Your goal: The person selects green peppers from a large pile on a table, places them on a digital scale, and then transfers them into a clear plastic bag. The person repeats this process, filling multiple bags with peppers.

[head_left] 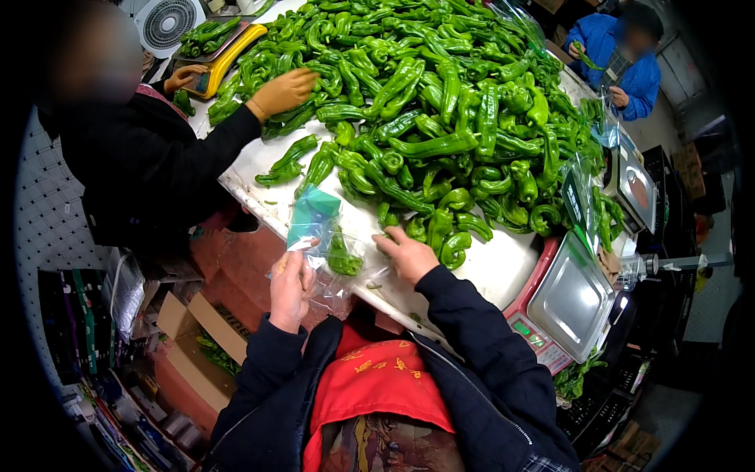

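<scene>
My left hand (291, 287) is closed on the rim of a clear plastic bag (314, 216) with a green printed panel, at the table's near edge. A green pepper (344, 258) shows at the bag's right side; whether it lies inside or behind the film I cannot tell. My right hand (410, 258) reaches over the white table (503, 275) with its fingers apart and nothing visible in them. Just beyond its fingertips begins a large heap of long, wrinkled green peppers (432, 145).
A red scale (570, 299) with a steel pan stands at the table's right corner, another scale (633, 185) behind it. On the left a co-worker's gloved hand (283, 93) touches the heap beside a yellow scale (224, 63). An open cardboard box (193, 346) sits low at left.
</scene>
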A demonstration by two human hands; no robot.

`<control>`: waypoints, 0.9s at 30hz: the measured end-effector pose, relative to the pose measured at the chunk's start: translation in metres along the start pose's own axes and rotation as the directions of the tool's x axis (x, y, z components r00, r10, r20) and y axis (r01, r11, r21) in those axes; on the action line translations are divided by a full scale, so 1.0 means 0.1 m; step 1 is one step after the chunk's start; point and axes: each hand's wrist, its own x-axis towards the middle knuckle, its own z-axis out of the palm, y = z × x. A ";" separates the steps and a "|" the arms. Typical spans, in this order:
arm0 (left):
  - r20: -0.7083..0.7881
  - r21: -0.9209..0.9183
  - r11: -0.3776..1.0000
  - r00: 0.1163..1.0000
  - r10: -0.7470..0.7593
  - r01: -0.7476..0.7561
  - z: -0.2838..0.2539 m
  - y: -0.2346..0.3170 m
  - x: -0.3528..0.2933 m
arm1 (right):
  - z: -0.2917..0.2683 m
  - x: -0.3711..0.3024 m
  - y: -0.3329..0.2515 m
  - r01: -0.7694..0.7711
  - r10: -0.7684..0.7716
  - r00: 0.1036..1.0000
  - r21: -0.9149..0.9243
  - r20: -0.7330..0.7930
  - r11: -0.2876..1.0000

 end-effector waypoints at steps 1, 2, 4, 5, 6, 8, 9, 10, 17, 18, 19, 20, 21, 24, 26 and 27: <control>-0.002 -0.007 1.000 1.000 -0.005 0.005 0.03 0.02 0.02 | 0.06 0.00 0.02 -0.024 0.026 0.999 -0.035 0.043 0.999; -0.002 -0.014 1.000 1.000 -0.011 0.011 0.04 0.04 0.03 | 0.11 -0.01 0.03 -0.049 0.055 0.995 -0.071 0.084 0.996; -0.010 -0.038 0.999 1.000 0.004 -0.004 0.02 -0.03 0.06 | 0.02 -0.06 0.01 -0.131 0.133 0.990 -0.059 0.044 0.990; -0.021 -0.054 0.999 1.000 0.005 -0.006 0.02 -0.08 0.08 | -0.06 -0.10 -0.01 -0.172 0.174 0.985 -0.051 0.024 0.984; -0.031 -0.074 0.997 1.000 -0.002 -0.001 0.03 -0.11 0.09 | -0.15 -0.19 -0.01 -0.206 0.206 0.972 0.011 -0.109 0.978; -0.005 -0.059 0.998 1.000 0.003 -0.003 0.11 -0.10 0.08 | -0.21 -0.36 0.11 -0.155 0.239 0.878 0.226 -0.416 0.962; 0.010 -0.054 0.999 1.000 0.004 -0.003 0.17 -0.11 0.08 | -0.26 -0.44 0.18 -0.150 0.291 0.815 0.304 -0.501 0.941; 0.016 -0.032 0.999 1.000 -0.004 0.005 0.22 -0.13 0.08 | -0.28 -0.57 0.21 -0.260 0.481 0.778 0.489 -0.404 0.832; 0.128 0.282 0.958 0.992 0.014 -0.050 0.44 -0.42 0.14 | -0.37 -0.98 0.20 -0.208 0.752 0.654 0.935 -0.087 0.288; 0.126 0.299 0.953 0.992 0.002 -0.040 0.47 -0.43 0.14 | -0.40 -0.98 0.15 -0.216 0.756 0.651 0.938 -0.070 0.273; 0.124 0.316 0.948 0.992 -0.009 -0.031 0.49 -0.44 0.13 | -0.46 -0.98 0.07 -0.224 0.760 0.648 0.940 -0.053 0.257; 0.121 0.332 0.943 0.992 -0.019 -0.022 0.50 -0.45 0.13 | -0.49 -0.98 0.03 -0.233 0.762 0.646 0.942 -0.037 0.242; 0.123 0.363 0.931 0.992 -0.003 -0.042 0.49 -0.48 0.14 | -0.45 -1.00 0.04 -0.243 0.757 0.652 0.933 -0.046 0.266; 0.121 0.358 0.933 0.993 -0.015 -0.030 0.50 -0.47 0.16 | -0.40 -1.00 0.05 -0.298 0.721 0.684 0.945 0.111 0.138; 0.116 0.337 0.941 0.993 -0.009 -0.031 0.50 -0.51 0.16 | -0.40 -0.98 -0.02 -0.381 0.665 0.708 0.921 0.237 0.078; 0.111 0.329 0.944 0.994 -0.004 -0.033 0.50 -0.52 0.16 | -0.40 -0.94 -0.08 -0.431 0.627 0.719 0.900 0.302 0.061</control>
